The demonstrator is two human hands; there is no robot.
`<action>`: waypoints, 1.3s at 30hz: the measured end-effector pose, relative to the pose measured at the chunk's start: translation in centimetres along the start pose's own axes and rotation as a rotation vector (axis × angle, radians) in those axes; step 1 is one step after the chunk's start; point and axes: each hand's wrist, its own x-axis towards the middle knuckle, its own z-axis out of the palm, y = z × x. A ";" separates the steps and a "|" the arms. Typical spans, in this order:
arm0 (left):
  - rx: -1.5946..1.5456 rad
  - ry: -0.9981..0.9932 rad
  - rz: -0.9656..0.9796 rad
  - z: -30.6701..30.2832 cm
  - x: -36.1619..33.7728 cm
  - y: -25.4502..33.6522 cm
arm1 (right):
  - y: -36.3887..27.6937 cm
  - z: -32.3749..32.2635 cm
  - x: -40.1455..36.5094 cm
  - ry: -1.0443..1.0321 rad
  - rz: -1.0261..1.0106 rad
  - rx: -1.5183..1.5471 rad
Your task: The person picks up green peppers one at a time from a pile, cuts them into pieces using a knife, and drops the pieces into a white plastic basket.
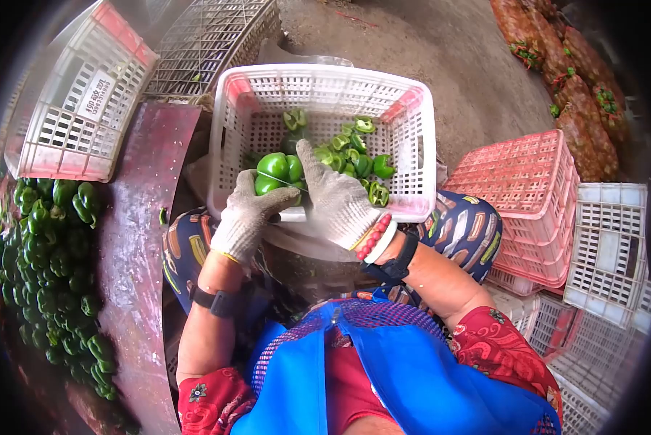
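Observation:
My left hand [247,214], in a grey-white knit glove, is closed on a glossy green bell pepper [273,167] over the near rim of a white plastic crate [324,71]. My gloved right hand [334,194] meets the pepper's right side, its index finger stretched forward along it. A thin pale line crosses the pepper towards the right hand; whether it is a blade or a cut cannot be made out. The right fingers' undersides are hidden. Cut green pepper pieces [354,151] lie in the crate, and a blurred green piece [294,119] shows beyond the hands.
Many whole green peppers [50,254] are heaped at left beside a worn reddish board [133,239]. Another white crate [86,94] stands upper left. Stacked pink crates [517,174] and white crates [606,246] are at right. Filled mesh sacks [579,94] lie upper right.

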 end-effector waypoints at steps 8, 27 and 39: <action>-0.737 -0.039 0.117 -2.7 -0.7 0.4 | 3.0 1.3 0.4 -0.118 0.134 -0.101; -0.330 -0.174 0.231 1.2 -0.2 -0.5 | 1.9 -2.3 0.3 -0.170 0.193 1.467; -1.020 -0.443 0.393 -1.3 2.0 -0.6 | 6.3 -4.7 3.0 -0.236 0.412 1.697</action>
